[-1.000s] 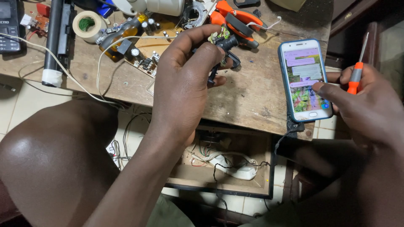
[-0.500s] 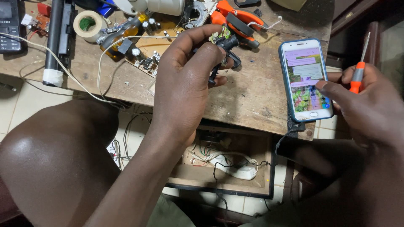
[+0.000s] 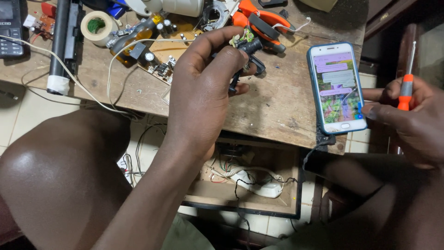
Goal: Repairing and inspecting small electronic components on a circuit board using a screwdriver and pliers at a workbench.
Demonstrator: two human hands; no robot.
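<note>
A worn wooden bench (image 3: 277,106) is carrying the clutter. The left hand (image 3: 203,88) is hovering over its middle, fingers clenched around a small black part (image 3: 247,51) with wires. The right hand (image 3: 411,115) is sitting off the bench's right edge, gripping an orange screwdriver (image 3: 405,85) while its thumb is touching the lit phone (image 3: 336,88) lying there. Orange pliers (image 3: 261,18), a circuit board (image 3: 162,58) and a tape roll (image 3: 96,27) are lying behind.
</note>
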